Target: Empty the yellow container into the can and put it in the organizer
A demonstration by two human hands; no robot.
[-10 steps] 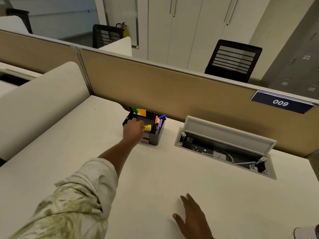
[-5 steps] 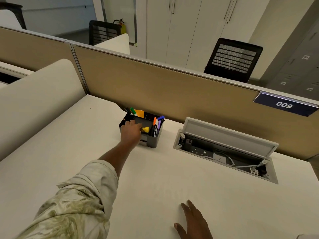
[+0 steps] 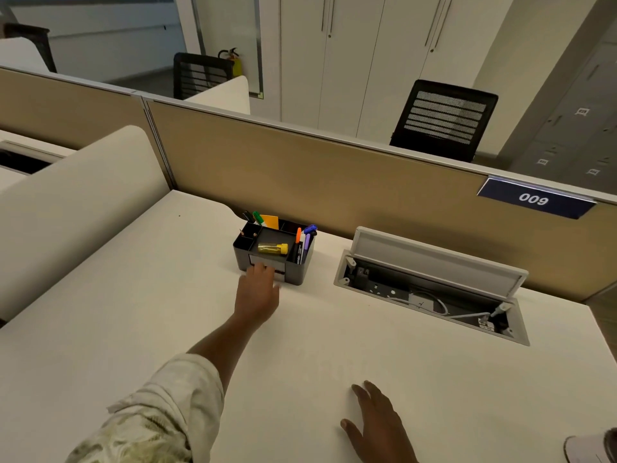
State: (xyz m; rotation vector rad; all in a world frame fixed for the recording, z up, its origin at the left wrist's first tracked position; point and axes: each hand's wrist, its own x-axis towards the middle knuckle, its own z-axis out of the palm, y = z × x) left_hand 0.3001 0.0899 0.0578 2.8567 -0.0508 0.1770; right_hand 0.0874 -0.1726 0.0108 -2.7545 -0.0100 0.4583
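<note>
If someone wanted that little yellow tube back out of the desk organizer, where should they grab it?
Probably around its clear middle, coming from above: the yellow container lies on its side in the organizer tray's open centre, cap pointing right, walls blocking sideways reach.

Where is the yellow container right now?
The yellow container lies on its side in the organizer's middle tray, left of the markers, just beyond the left hand.

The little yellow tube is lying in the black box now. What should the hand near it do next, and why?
Probably just draw the left hand back toward the body. The yellow container already lies in the organizer tray and the hand holds nothing.
</note>
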